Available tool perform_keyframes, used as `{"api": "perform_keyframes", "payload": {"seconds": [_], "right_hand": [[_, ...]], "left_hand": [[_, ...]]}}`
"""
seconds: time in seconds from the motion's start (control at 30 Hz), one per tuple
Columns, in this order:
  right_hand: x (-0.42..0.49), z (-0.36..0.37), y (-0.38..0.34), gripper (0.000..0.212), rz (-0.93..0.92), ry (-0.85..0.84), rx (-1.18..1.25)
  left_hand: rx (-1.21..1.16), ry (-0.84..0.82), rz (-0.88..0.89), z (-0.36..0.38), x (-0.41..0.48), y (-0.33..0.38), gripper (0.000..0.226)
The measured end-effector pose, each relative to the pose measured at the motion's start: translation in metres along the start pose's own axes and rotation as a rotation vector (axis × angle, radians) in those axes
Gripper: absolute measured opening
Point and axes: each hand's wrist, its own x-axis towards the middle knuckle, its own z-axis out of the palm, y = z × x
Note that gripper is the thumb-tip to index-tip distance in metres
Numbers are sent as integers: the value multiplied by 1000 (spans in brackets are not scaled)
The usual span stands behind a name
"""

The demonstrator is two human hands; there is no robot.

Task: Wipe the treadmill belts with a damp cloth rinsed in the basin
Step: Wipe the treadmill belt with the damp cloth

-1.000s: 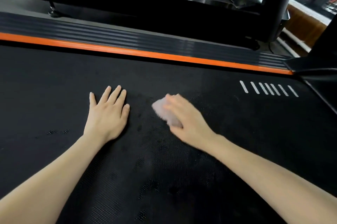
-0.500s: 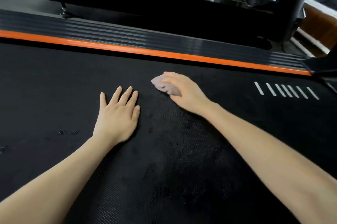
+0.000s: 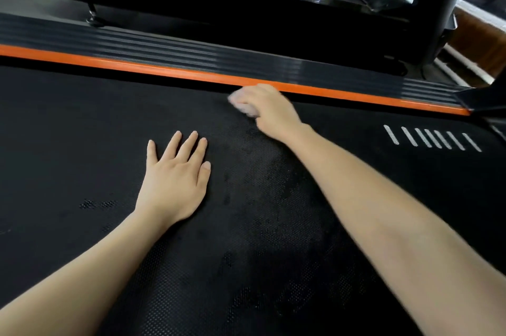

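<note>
Gripping the pale cloth [image 3: 242, 104] at the far edge of the black belt [image 3: 82, 130], next to the orange strip [image 3: 164, 73], the right hand [image 3: 269, 110] curled round it while the left hand [image 3: 175, 179] lay flat and open, and only one wet patch [image 3: 260, 185] looked wiped, so most seemed left.

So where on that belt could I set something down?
The belt is bare left of the left hand, up to the orange strip, and right of the right forearm, below the white stripes. It is crowded between the hands, where the right hand grips the cloth.
</note>
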Motion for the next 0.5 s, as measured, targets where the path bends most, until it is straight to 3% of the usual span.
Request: {"api": "perform_keyframes", "payload": {"seconds": [0.07, 0.13, 0.23, 0.37, 0.5], "right_hand": [[-41, -22, 60, 37, 126, 48, -150], [-93, -45, 114, 30, 384, 98, -281], [-106, -51, 137, 24, 667, 98, -290], [-45, -27, 75, 18, 697, 19, -333], [-5, 4, -6, 29, 428, -22, -103]], "left_hand": [[11, 18, 6, 1, 0, 0, 81], [31, 27, 3, 3, 0, 1, 80], [67, 24, -6, 4, 2, 4, 80], [75, 16, -2, 3, 2, 5, 81], [87, -1, -16, 3, 2, 3, 77]]}}
